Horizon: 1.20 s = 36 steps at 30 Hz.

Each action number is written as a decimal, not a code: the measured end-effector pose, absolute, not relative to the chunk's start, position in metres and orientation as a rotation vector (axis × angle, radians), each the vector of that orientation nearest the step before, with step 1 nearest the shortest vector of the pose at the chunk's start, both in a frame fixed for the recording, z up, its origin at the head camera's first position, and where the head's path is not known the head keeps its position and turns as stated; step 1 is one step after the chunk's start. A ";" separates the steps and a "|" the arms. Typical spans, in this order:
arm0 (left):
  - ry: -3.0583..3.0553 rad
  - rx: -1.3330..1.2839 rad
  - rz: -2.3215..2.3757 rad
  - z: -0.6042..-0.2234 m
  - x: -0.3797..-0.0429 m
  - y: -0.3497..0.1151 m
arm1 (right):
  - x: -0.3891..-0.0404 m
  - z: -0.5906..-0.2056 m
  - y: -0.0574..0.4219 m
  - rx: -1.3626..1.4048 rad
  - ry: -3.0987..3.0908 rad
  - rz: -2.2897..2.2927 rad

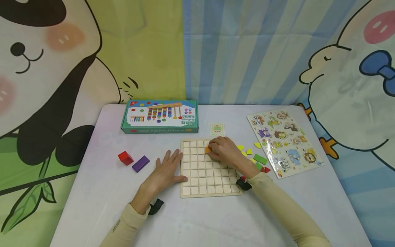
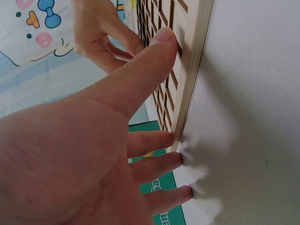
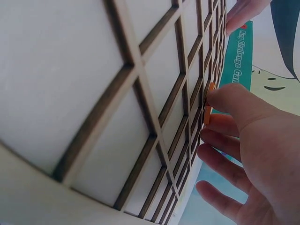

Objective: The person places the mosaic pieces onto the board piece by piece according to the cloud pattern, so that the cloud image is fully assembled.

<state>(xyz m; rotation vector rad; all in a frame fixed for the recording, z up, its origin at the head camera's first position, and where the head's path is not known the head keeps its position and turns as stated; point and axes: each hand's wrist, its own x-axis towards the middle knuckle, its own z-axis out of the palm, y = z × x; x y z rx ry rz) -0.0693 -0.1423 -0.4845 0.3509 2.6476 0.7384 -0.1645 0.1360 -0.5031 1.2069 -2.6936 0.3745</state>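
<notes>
Orange block (image 1: 207, 150) in pinching right hand (image 1: 226, 150) — splayed left hand (image 1: 163, 173) against board (image 1: 202, 173)

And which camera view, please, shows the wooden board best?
The head view: it shows nearly the whole wooden board from above, though the right hand covers part of it. The left wrist view shows only a slanted part along one edge; the right wrist view shows it very close, with part cut off.

The pale gridded board (image 1: 202, 173) lies flat, lower centre; the right hand (image 1: 224, 150) pinches a small orange block (image 1: 207, 150) near its top.
</notes>
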 end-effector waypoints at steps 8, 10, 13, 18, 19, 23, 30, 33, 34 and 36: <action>2.653 0.360 0.732 -0.485 -0.070 -0.143 | -0.164 -0.502 0.136 1.212 -2.687 0.374; 2.652 0.361 0.734 -0.485 -0.069 -0.143 | -0.164 -0.502 0.136 1.212 -2.686 0.384; 2.648 0.356 0.731 -0.485 -0.070 -0.143 | -0.164 -0.503 0.136 1.213 -2.685 0.396; 2.642 0.352 0.732 -0.485 -0.070 -0.144 | -0.163 -0.503 0.136 1.221 -2.670 0.386; 2.643 0.352 0.733 -0.485 -0.070 -0.144 | -0.163 -0.503 0.136 1.223 -2.665 0.382; 2.643 0.352 0.738 -0.484 -0.070 -0.144 | -0.163 -0.503 0.136 1.232 -2.649 0.375; 2.645 0.357 0.738 -0.484 -0.070 -0.144 | -0.163 -0.503 0.136 1.247 -2.654 0.390; 2.643 0.356 0.735 -0.484 -0.070 -0.144 | -0.162 -0.503 0.136 1.246 -2.659 0.396; 2.642 0.356 0.732 -0.484 -0.070 -0.144 | -0.162 -0.503 0.136 1.246 -2.659 0.398; 2.641 0.355 0.729 -0.483 -0.069 -0.144 | -0.162 -0.502 0.136 1.245 -2.657 0.403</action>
